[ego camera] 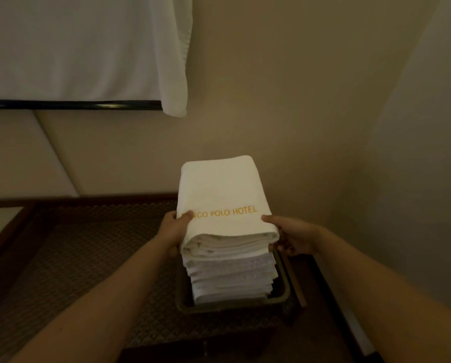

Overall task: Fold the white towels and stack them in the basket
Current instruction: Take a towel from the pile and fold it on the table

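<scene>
both forearms enter from the bottom corners and converge toward the middle of the view. below and between them sits the dark basket (284,289), resting on a dark surface with a woven lattice pattern (83,258). only the near rim and part of the right wall of the basket are visible.

inside the basket stands a stack of folded white towels (232,281), rising above the rim. the layers show folded edges toward the camera, and several have a waffle-like texture.

on top of the stack lies a thicker folded white towel (221,189) with yellow lettering that reads "polo hotel"; the first word is partly covered. its rounded fold faces the camera.

the left hand (173,231) grips the left near corner of the top towel, thumb curled over the upper face and covering the start of the lettering; its other fingers are hidden, so their position cannot be told. the right hand (289,237) grips the right near corner, thumb laid on top, remaining fingers curled below the edge.

farther back, a beige wall (297,100) fills the view. at upper left, a large white cloth (75,48) hangs over a dark horizontal bar (72,104), with one corner drooping below the bar.
</scene>
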`<state>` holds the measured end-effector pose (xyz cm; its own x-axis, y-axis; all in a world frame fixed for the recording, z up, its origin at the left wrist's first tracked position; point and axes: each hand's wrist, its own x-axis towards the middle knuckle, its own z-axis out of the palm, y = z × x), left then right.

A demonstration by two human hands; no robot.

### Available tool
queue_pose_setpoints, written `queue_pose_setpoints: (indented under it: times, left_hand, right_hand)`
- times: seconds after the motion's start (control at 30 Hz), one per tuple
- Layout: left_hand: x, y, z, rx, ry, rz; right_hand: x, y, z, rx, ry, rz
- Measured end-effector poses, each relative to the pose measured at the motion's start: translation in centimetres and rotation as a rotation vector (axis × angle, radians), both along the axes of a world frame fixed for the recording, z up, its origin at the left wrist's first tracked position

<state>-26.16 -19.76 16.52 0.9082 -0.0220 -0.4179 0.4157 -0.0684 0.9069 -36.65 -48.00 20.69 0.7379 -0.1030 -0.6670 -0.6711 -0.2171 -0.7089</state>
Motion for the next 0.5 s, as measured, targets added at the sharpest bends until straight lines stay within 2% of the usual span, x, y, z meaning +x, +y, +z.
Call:
queue_pose_setpoints:
  times: [0.13, 0.27, 0.33, 0.43, 0.5]
  left_hand:
    - [-0.4, 0.4, -0.5, 0.086, -0.096, 0.006]
    - [-0.9, 1.0, -0.5, 0.346, -0.229, -0.008]
    - [-0.6, 1.2, -0.1, 0.459, -0.339, -0.034]
    - [-0.2, 0.5, 0.8, 0.586, -0.552, -0.131]
    - [-0.2, -0.7, 1.5, 0.665, -0.693, -0.212]
  right_hand:
    - [-0.7, 0.4, -0.4, -0.047, -0.026, 0.033]
    - [-0.4, 1.4, 1.4, -0.196, -0.035, 0.069]
    - [0.6, 2.3, 2.2, -0.361, -0.186, 0.055]
    - [2.5, 3.4, 2.3, -0.786, -0.399, 0.163]
    - [3.9, 4.6, 1.9, -0.905, -0.488, 0.243]
